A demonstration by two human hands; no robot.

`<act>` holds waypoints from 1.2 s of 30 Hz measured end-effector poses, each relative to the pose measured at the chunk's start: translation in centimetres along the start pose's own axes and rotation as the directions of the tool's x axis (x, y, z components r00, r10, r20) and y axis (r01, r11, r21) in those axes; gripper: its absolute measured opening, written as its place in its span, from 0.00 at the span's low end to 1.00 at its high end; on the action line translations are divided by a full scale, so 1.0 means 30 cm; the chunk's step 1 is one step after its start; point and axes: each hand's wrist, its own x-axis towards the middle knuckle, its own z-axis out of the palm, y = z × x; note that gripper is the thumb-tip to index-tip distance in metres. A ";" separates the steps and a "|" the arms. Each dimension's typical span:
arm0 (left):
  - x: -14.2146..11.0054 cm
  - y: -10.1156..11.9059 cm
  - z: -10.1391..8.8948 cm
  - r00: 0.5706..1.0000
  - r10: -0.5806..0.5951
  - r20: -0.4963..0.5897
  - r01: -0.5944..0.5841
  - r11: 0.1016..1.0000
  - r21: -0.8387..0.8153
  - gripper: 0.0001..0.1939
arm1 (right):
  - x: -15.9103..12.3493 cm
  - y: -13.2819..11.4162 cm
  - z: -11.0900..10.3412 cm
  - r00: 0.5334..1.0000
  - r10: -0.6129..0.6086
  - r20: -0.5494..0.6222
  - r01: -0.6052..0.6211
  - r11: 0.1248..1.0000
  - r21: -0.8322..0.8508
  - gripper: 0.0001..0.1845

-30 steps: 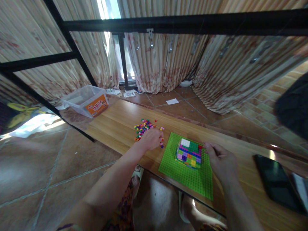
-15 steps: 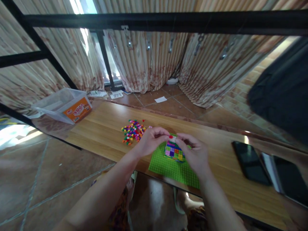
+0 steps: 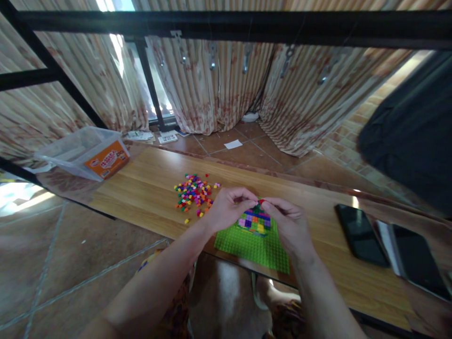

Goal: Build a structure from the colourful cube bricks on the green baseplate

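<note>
A small red toy brick (image 3: 261, 201) shows between my fingertips, at the top of a many-coloured brick build (image 3: 254, 222). My right hand (image 3: 289, 221) pinches this red brick with thumb and forefinger. From the other side my left hand (image 3: 229, 207) is closed in a pinch, its fingertips almost meeting the right ones; what lies between them is too small to make out. The build sits on a green studded baseplate (image 3: 252, 249), its upper part partly hidden by my fingers.
Left of my hands, a pile of loose coloured bricks (image 3: 192, 190) lies on the wooden table (image 3: 148, 188). A clear plastic box (image 3: 76, 153) with an orange label stands at the far left end. Two dark phones (image 3: 360, 235) (image 3: 418, 259) rest at the right.
My two hands have drawn closer together above the build. The red brick, earlier at my left fingertips, now shows against my right fingers. The view has shifted slightly.
</note>
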 end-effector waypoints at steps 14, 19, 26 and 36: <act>0.009 -0.047 -0.212 0.977 -0.167 -0.136 0.180 0.289 0.940 0.12 | 0.016 0.022 -0.151 0.996 -0.088 0.032 0.089 0.770 -0.632 0.15; 0.000 -0.061 -0.204 0.978 -0.141 -0.155 0.182 0.203 0.962 0.12 | 0.011 0.034 -0.132 0.990 -0.104 0.090 0.138 0.760 -0.635 0.14; 0.030 -0.073 -0.135 0.997 0.011 -0.080 0.063 0.513 0.856 0.11 | 0.022 0.045 -0.126 0.993 -0.107 0.041 0.108 0.755 -0.647 0.15; 0.034 -0.058 -0.021 0.999 0.013 0.046 -0.038 0.791 0.610 0.13 | 0.017 0.046 -0.135 0.970 -0.176 0.167 0.241 0.633 -0.735 0.13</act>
